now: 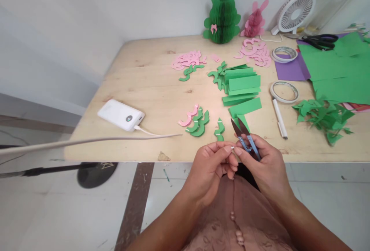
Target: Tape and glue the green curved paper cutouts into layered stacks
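My left hand is closed in a pinch on a tiny white bit, which looks like a piece of tape, just off the table's front edge. My right hand holds blue-handled thread snips, their dark blades pointing up and left. The thumb of that hand also meets the white bit. Just beyond my fingers lies a curved green paper cutout with small white strips on it. Left of it are more green cutouts and a pink cutout.
Folded green paper strips lie mid-table, with pink cutouts behind. At right are tape rolls, a white pen and green scraps. A power bank with a cable is at left. Paper rabbits and a fan stand behind.
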### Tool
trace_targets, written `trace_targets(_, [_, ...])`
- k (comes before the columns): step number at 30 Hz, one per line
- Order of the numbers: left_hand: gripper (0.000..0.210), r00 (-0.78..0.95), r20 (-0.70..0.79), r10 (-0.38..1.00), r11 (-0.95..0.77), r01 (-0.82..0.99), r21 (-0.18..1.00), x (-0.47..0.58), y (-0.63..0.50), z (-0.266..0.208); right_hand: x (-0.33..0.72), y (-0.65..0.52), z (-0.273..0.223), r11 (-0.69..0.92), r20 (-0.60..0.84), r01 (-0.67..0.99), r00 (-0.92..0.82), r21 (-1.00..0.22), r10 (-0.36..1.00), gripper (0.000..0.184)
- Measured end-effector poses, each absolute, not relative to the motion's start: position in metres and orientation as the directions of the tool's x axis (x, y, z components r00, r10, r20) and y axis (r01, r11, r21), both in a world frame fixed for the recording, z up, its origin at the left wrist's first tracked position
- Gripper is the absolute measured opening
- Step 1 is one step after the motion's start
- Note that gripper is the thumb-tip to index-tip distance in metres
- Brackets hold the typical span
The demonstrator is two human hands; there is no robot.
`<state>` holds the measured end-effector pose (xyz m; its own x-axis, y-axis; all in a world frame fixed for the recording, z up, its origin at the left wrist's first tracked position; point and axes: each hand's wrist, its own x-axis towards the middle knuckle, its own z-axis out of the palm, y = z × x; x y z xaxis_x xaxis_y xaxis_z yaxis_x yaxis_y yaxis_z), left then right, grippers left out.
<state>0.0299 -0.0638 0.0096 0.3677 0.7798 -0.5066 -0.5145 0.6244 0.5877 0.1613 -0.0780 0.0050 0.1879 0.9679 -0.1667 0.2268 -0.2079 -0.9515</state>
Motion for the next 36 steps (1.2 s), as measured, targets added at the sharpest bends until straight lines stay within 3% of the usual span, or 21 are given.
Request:
trace_targets(32, [0.016,0.255,-0.519,0.816,0.573,-0.477,0.667,0.0338,-0.0613,0.0141,0.1604,-0.0789,0.0095,-0.188,-0.131,0.286,0.206,-0.940,0.970,0.014])
trace_targets(36, [0.018,0.219,-0.492,0.843,0.535,-0.435,0.724,0.0334,-0.0608,0.0126,0.1608,-0.0809,0.0101,-0.173,-0.094,0.297,0.262,-0.939,0.961,0.016])
